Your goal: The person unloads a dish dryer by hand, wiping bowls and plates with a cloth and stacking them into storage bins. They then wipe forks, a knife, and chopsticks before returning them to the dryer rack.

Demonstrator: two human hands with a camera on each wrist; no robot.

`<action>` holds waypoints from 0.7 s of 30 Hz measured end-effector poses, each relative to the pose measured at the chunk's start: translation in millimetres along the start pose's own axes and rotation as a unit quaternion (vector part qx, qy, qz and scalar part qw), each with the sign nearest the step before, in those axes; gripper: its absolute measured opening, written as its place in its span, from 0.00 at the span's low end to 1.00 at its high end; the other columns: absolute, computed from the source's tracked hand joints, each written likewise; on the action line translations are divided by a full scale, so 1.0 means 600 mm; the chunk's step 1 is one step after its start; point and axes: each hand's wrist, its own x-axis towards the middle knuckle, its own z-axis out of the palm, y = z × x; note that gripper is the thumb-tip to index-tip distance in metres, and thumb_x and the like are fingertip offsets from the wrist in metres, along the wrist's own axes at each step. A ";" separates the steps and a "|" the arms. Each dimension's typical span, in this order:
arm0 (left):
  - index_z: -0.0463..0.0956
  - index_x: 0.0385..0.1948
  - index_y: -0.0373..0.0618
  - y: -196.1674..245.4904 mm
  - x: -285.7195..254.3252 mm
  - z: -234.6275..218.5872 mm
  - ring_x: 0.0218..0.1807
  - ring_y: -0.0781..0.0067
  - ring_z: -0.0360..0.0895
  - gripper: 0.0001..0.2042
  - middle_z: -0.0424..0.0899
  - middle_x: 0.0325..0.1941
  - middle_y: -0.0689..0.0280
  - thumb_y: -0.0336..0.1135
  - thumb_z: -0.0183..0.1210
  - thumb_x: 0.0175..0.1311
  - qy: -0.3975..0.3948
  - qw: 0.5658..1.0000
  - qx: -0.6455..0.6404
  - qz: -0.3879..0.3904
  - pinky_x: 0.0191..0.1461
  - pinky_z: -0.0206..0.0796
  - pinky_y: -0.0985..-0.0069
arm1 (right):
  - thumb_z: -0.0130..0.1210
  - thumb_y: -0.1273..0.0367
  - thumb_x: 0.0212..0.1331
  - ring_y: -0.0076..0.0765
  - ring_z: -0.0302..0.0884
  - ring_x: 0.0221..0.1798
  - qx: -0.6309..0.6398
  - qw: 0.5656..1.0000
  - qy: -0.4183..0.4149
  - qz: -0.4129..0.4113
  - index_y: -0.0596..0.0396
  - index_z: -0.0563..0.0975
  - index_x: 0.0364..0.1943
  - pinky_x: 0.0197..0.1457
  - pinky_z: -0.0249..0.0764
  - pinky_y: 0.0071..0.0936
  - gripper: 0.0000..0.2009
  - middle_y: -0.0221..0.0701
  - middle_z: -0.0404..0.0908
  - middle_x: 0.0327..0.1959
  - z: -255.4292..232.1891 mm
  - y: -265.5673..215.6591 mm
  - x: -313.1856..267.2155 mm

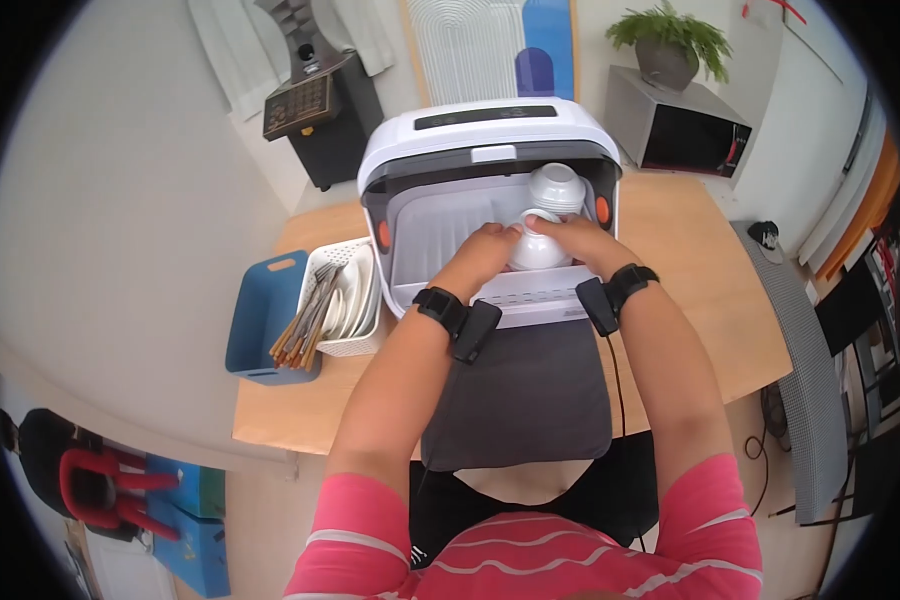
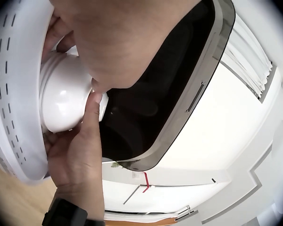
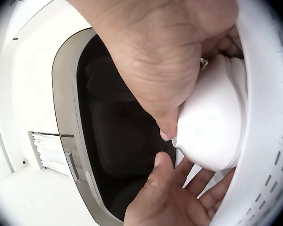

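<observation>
Both hands are inside the open white appliance (image 1: 490,120), around a stack of upside-down white bowls (image 1: 538,250) near its front edge. The left hand (image 1: 485,255) holds the stack from the left, and the right hand (image 1: 585,245) holds it from the right, thumbs up at the bowl base. In the left wrist view the bowls (image 2: 63,96) lie between the two hands; in the right wrist view fingers curl beneath the white bowls (image 3: 212,117). Behind them stands another stack of white bowls (image 1: 556,188).
Left of the appliance are a white basket (image 1: 355,345) with plates and cutlery (image 1: 315,315), and a blue bin (image 1: 255,320). A dark mat (image 1: 520,400) lies in front. A microwave (image 1: 685,125) with a plant (image 1: 670,50) stands at the back right.
</observation>
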 end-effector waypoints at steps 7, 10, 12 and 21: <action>0.58 0.72 0.28 0.015 0.012 0.019 0.60 0.52 0.78 0.36 0.70 0.71 0.47 0.53 0.53 0.75 0.071 0.995 -0.002 -0.071 0.58 0.75 0.62 | 0.60 0.38 0.62 0.47 0.78 0.64 0.069 0.995 -0.050 0.045 0.62 0.70 0.68 0.65 0.73 0.44 0.44 0.47 0.78 0.64 -0.011 -0.016 -0.014; 0.54 0.75 0.31 0.029 0.000 0.021 0.57 0.49 0.80 0.40 0.66 0.74 0.46 0.55 0.54 0.74 0.075 0.994 -0.011 -0.073 0.58 0.75 0.61 | 0.63 0.43 0.63 0.45 0.80 0.62 0.145 0.986 -0.071 0.035 0.59 0.72 0.67 0.63 0.76 0.44 0.38 0.45 0.79 0.62 -0.008 -0.014 -0.009; 0.51 0.77 0.35 0.041 -0.011 0.021 0.53 0.49 0.83 0.41 0.65 0.75 0.47 0.57 0.54 0.73 0.077 0.993 -0.037 -0.077 0.58 0.74 0.61 | 0.64 0.46 0.63 0.44 0.81 0.60 0.198 0.976 -0.084 0.025 0.58 0.72 0.66 0.62 0.77 0.44 0.35 0.44 0.80 0.62 -0.004 -0.014 -0.004; 0.47 0.78 0.37 0.025 -0.012 0.012 0.50 0.50 0.84 0.43 0.64 0.74 0.45 0.57 0.55 0.72 0.087 0.993 -0.062 -0.039 0.57 0.75 0.63 | 0.70 0.54 0.58 0.45 0.85 0.55 0.267 0.962 -0.041 -0.025 0.67 0.71 0.64 0.56 0.81 0.39 0.37 0.46 0.83 0.56 0.020 -0.018 -0.004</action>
